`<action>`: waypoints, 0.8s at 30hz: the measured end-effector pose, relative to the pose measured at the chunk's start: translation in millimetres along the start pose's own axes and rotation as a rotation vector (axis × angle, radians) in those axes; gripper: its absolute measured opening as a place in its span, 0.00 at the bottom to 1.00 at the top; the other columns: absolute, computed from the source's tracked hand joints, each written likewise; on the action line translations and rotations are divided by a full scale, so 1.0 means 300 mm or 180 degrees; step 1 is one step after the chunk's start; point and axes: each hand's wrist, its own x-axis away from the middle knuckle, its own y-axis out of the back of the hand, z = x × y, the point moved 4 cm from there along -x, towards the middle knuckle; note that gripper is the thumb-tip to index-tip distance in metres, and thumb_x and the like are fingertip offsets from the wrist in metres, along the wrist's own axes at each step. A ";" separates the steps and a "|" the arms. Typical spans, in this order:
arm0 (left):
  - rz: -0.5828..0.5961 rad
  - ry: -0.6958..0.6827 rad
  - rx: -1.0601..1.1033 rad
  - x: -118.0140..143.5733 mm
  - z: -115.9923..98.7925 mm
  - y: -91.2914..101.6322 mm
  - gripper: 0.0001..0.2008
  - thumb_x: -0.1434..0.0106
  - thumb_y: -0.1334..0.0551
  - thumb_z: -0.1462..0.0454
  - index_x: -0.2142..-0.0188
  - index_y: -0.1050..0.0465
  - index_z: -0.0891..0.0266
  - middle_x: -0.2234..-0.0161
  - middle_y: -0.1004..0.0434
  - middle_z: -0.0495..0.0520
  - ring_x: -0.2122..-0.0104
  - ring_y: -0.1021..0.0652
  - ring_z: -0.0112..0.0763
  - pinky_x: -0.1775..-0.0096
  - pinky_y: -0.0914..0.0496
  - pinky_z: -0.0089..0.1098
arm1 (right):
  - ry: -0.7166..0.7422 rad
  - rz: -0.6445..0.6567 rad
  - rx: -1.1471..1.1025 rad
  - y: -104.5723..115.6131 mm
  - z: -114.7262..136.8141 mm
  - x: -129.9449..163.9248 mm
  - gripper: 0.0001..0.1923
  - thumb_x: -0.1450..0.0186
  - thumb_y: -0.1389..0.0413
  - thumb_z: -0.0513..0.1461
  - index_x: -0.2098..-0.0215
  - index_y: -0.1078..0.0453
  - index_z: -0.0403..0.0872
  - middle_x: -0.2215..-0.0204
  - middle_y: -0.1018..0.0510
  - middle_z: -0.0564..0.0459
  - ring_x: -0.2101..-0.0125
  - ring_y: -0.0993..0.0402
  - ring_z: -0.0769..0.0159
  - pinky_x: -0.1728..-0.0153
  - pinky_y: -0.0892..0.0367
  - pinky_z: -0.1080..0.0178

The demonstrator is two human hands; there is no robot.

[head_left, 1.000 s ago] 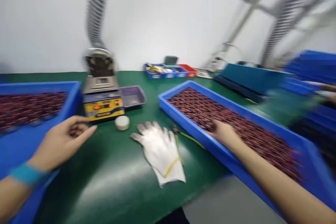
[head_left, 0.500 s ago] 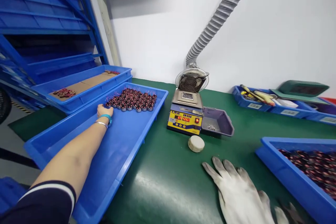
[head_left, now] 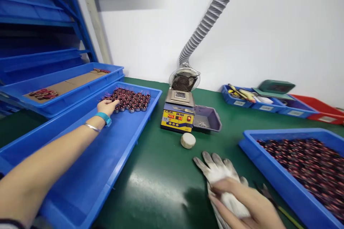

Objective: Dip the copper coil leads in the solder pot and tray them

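My left hand (head_left: 106, 107), with a teal band and a silver bangle at the wrist, is in the long blue tray (head_left: 107, 161). Its fingers are closed at the near left edge of a cluster of small copper-wound coils (head_left: 131, 98) with silver bases. What they grip is hidden. My right hand (head_left: 244, 200) hovers at the bottom right, smeared by motion, over a pair of white work gloves (head_left: 215, 170) with grey fingertips. Its fingers are bent, and I cannot make out whether they hold anything.
A yellow-fronted solder pot (head_left: 177, 114) stands mid-table under a fan and grey duct (head_left: 206, 18). Near it are a purple bin (head_left: 215, 123) and a round white block (head_left: 188, 140). A blue bin (head_left: 268, 164) full of coils, pliers (head_left: 268, 195) and tool bins (head_left: 239, 102) are to the right.
My right hand has come into view over the gloves. My left hand has shifted slightly along the coil cluster, its thumb now stretched toward the coils. The view has turned a little right.
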 end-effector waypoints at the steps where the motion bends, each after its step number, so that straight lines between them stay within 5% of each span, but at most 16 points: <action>1: 0.0229 -0.0101 0.0152 0.061 -0.043 -0.032 0.13 0.54 0.36 0.56 0.77 0.35 0.63 0.80 0.32 0.48 0.78 0.30 0.27 0.74 0.36 0.28 | -0.0050 0.0096 -0.0282 -0.035 0.019 -0.067 0.11 0.43 0.43 0.34 0.61 0.34 0.50 0.75 0.24 0.55 0.76 0.26 0.71 0.74 0.30 0.72; 3: 0.0757 -0.0330 0.0455 0.211 -0.125 -0.097 0.16 0.58 0.33 0.55 0.77 0.36 0.62 0.82 0.34 0.44 0.81 0.33 0.23 0.77 0.38 0.26 | -0.0357 -0.0037 -0.0807 -0.117 0.027 -0.184 0.10 0.42 0.43 0.35 0.61 0.35 0.48 0.73 0.26 0.54 0.75 0.26 0.72 0.71 0.29 0.70; 6: 0.1692 -0.0723 0.1196 0.459 -0.209 -0.169 0.18 0.62 0.30 0.58 0.75 0.36 0.62 0.81 0.34 0.43 0.81 0.33 0.21 0.77 0.39 0.24 | -0.0905 -0.0374 -0.1337 -0.261 -0.022 -0.286 0.20 0.46 0.39 0.40 0.55 0.36 0.46 0.66 0.25 0.50 0.72 0.25 0.69 0.68 0.28 0.66; 10: 0.2290 -0.0683 0.1385 0.647 -0.211 -0.200 0.19 0.60 0.30 0.59 0.73 0.36 0.63 0.80 0.30 0.45 0.79 0.30 0.23 0.75 0.36 0.24 | -0.1377 -0.0577 -0.1828 -0.385 -0.093 -0.289 0.20 0.48 0.40 0.38 0.57 0.34 0.46 0.61 0.25 0.48 0.66 0.25 0.67 0.63 0.28 0.65; 16: 0.2934 -0.0427 0.1418 0.642 -0.192 -0.204 0.16 0.54 0.31 0.60 0.67 0.29 0.65 0.86 0.38 0.40 0.85 0.39 0.16 0.82 0.45 0.20 | -0.1948 -0.0353 -0.3125 -0.418 -0.121 -0.247 0.21 0.50 0.36 0.43 0.61 0.33 0.44 0.66 0.24 0.52 0.69 0.25 0.68 0.63 0.27 0.64; 24: 0.2844 -0.0271 0.1275 0.595 -0.179 -0.186 0.12 0.52 0.32 0.60 0.81 0.32 0.65 0.86 0.33 0.45 0.87 0.36 0.16 0.83 0.42 0.20 | -0.1894 0.0070 -0.3532 -0.435 -0.100 -0.249 0.24 0.53 0.34 0.42 0.61 0.33 0.43 0.66 0.23 0.52 0.66 0.24 0.66 0.59 0.29 0.61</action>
